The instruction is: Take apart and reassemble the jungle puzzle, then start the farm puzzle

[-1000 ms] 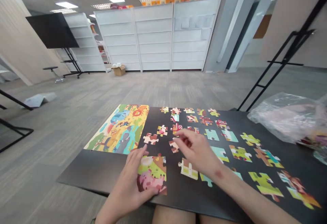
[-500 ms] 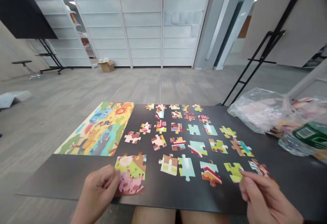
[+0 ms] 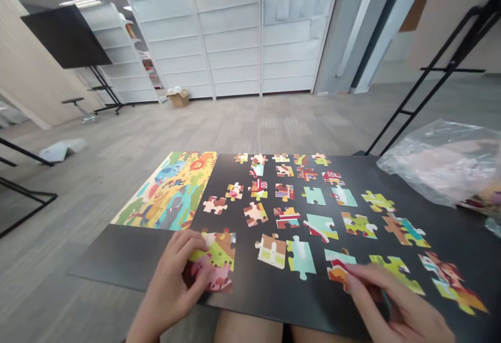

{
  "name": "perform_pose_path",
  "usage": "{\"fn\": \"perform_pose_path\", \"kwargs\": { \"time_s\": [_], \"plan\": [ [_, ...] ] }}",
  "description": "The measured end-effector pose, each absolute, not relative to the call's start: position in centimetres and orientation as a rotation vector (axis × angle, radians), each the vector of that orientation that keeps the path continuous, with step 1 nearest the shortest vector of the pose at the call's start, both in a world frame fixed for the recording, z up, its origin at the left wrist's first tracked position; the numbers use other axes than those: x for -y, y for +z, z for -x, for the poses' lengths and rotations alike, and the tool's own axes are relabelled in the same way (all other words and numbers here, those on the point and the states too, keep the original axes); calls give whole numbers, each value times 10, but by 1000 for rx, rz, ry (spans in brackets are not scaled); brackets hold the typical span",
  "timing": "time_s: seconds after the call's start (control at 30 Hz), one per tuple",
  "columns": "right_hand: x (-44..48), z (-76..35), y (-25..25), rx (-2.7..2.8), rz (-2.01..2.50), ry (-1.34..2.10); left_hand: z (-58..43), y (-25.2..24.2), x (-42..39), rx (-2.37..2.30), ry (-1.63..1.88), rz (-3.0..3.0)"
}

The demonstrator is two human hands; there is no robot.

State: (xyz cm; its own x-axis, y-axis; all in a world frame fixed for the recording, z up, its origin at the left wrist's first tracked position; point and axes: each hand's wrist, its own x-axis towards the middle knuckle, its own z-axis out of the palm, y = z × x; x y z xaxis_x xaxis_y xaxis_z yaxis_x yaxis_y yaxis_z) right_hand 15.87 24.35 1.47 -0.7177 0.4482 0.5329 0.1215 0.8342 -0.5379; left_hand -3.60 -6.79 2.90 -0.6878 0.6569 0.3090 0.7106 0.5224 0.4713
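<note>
Under my left hand (image 3: 170,285) lies a block of joined jigsaw pieces (image 3: 219,259) in green, brown and pink, its lower left covered by my fingers. My right hand (image 3: 391,301) is at the front right, its fingertips closed on the right edge of a red-and-orange jigsaw piece (image 3: 337,269). Several loose pieces lie in rows across the black table (image 3: 117,259), with a lime-green piece (image 3: 397,272) just beyond my right fingers. To the left, an assembled animal-scene jigsaw (image 3: 168,191) lies flat on the table.
A crumpled clear plastic bag (image 3: 442,160) lies at the table's right end, and a black easel stand (image 3: 450,66) rises behind it. Carpet surrounds the table. White shelves (image 3: 227,35) and a cardboard box (image 3: 179,97) stand far off.
My right hand has moved from the middle of the pieces to the front right, onto the red-and-orange piece. My left hand has shifted further over the joined block.
</note>
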Motion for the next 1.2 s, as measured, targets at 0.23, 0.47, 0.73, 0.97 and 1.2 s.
{"fn": "perform_pose_path", "kwargs": {
  "time_s": [0.23, 0.47, 0.73, 0.97, 1.2],
  "plan": [
    [-193, -93, 29, 2715, 59, 604, 36, 35, 71, 2716, -774, 1421],
    [-173, -82, 41, 2847, 43, 907, 37, 42, 66, 2773, -782, 1456],
    [-163, -84, 35, 2857, -14, 945, 38, 40, 67, 2784, -800, 1453],
    [-160, -83, 32, 2711, -77, 1001, 40, 35, 69, 2760, -800, 1466],
    [-160, -89, 30, 2643, -147, 938, 41, 30, 71, 2702, -777, 1478]
  ]
}}
